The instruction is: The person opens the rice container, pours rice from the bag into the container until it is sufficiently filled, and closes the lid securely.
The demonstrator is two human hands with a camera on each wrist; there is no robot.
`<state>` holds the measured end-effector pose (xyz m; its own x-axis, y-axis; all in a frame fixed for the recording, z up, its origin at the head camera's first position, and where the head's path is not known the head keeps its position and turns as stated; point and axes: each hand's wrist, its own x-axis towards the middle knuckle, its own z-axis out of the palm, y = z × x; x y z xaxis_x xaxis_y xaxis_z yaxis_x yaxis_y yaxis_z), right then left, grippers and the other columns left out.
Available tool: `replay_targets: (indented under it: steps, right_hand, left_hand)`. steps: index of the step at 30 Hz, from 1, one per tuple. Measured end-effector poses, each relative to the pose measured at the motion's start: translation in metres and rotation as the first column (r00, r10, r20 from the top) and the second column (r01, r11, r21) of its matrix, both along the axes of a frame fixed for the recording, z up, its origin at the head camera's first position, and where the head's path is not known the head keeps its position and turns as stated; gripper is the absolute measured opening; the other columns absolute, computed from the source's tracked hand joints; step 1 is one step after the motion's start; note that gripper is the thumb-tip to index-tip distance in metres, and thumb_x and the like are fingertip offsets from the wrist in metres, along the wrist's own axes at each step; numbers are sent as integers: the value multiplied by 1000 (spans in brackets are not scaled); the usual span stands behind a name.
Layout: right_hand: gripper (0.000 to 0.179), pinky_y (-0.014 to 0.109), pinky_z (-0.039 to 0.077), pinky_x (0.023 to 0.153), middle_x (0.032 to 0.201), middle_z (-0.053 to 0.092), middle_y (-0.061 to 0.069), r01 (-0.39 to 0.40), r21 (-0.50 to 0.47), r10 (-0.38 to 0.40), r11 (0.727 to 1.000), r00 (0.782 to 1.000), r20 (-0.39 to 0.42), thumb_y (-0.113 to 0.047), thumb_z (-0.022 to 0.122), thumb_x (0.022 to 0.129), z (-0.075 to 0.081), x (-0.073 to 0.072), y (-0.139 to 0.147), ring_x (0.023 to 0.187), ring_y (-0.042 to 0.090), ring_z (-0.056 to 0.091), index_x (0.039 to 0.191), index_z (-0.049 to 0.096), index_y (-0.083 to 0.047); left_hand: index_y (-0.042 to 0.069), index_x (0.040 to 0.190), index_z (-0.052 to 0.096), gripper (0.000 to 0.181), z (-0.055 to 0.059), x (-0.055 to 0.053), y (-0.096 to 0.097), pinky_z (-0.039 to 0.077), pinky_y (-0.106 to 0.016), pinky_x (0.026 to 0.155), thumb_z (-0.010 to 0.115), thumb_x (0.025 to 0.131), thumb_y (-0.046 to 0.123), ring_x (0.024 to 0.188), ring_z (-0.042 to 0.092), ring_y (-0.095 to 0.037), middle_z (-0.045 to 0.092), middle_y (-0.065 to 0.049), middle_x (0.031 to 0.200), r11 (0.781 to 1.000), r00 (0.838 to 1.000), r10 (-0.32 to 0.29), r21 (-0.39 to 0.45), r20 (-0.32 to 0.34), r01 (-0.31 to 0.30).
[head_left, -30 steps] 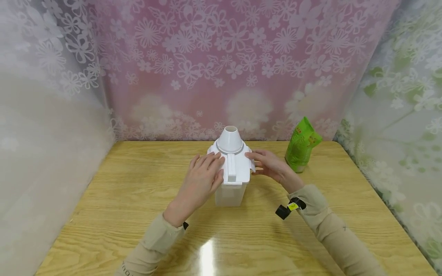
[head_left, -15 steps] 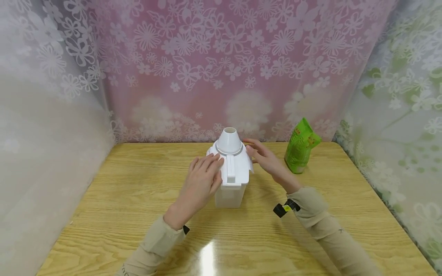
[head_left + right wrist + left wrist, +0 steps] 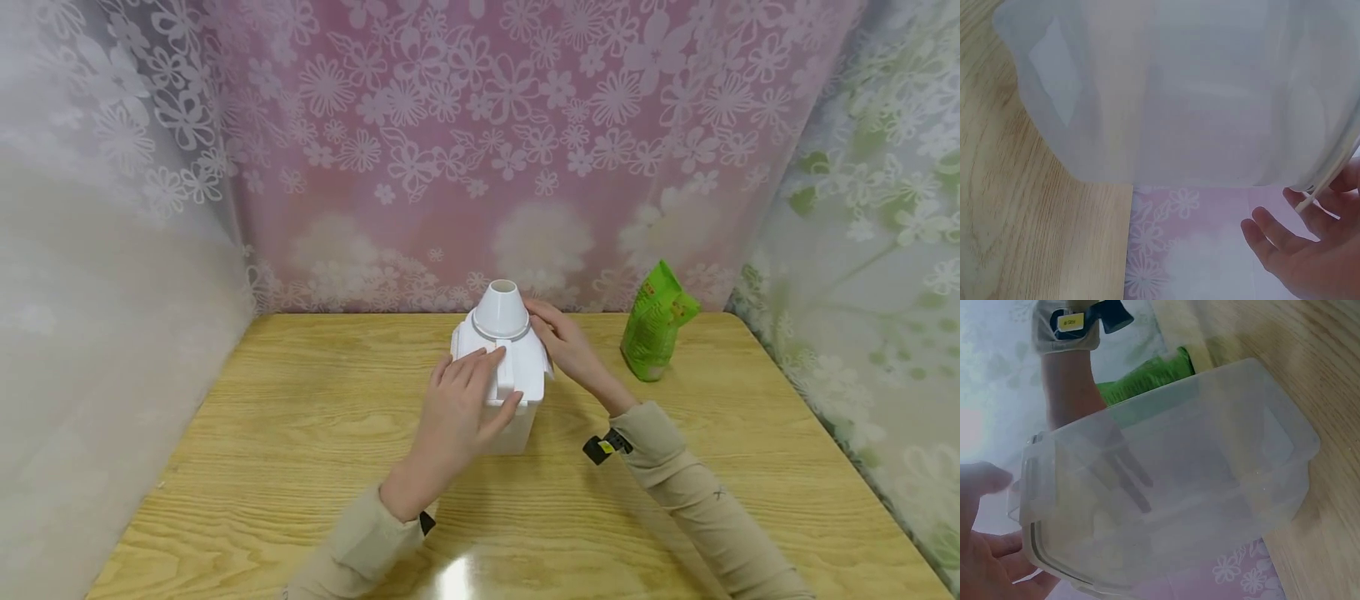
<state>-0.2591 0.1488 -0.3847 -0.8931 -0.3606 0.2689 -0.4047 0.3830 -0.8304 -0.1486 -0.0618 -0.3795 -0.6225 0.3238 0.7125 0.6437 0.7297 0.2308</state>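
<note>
With your left grip (image 3: 459,412) spread on the white funnel-topped lid (image 3: 530,371) and your right grip (image 3: 573,346) loosely curved against its side, neither clasping anything, the translucent container (image 3: 517,435) stands between and below them, so uneven pressing could tip it.

Cone (image 3: 502,312): white plastic, smooth, and it's catching a soft sheen!
Lid (image 3: 529,368): more smooth white plastic, looking nearly matt across the top.
Container body (image 3: 1210,444): translucent plastic, smooth-walled, frosting whatever is showing through.
Green bag (image 3: 649,335): plastic-looking film, crinkling up top, shining faintly.
Desk (image 3: 315,400): wood grain running along it, polished, throwing back bright glare!
Sleeves (image 3: 678,475): beige cloth, looking matt, wrinkling softly.
Backdrop (image 3: 420,117): thin floral sheeting, gleaming slightly.
</note>
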Motion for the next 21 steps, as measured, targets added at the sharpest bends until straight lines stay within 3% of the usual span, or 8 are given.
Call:
replay_targets:
  steps: [3, 7, 14, 21]
  right_hand:
    - [44, 59, 37, 113, 158, 40, 17, -3, -2, 3, 1000, 1000, -3, -18, 42, 110, 0, 0, 1, 146, 37, 35, 152, 45, -5]
    - [45, 59, 38, 113, 159, 38, 16, -8, -11, 8, 1000, 1000, 10, -19, 43, 110, 1, 2, 2, 146, 36, 35, 153, 44, -7]
    - [46, 61, 40, 110, 158, 39, 19, 16, -28, -16, 999, 1000, 16, -19, 43, 110, 0, 10, 9, 140, 41, 42, 154, 42, -5]
    - [46, 62, 38, 110, 159, 38, 17, 63, -34, -63, 997, 998, 1, -18, 45, 109, -3, 19, 16, 138, 44, 44, 153, 42, -4]
  left_hand:
    - [5, 130, 64, 46, -2, 0, 3, 46, -57, 103, 72, 93, 31, 117, 64, -30, 70, -11, 123, 1000, 1000, 7, 29, 3, -7]
    - [5, 124, 66, 49, -1, -3, 3, 45, -57, 104, 80, 87, 32, 119, 63, -31, 72, -11, 119, 999, 1000, 9, 52, -15, -8]
    - [7, 123, 69, 43, 1, -5, -1, 43, -58, 106, 78, 87, 30, 123, 60, -31, 70, -6, 123, 999, 1000, -25, 48, -10, 25]
    - [9, 124, 69, 40, 3, -8, -5, 43, -62, 104, 76, 87, 23, 125, 58, -34, 68, -9, 125, 998, 999, -47, 38, -2, 47]
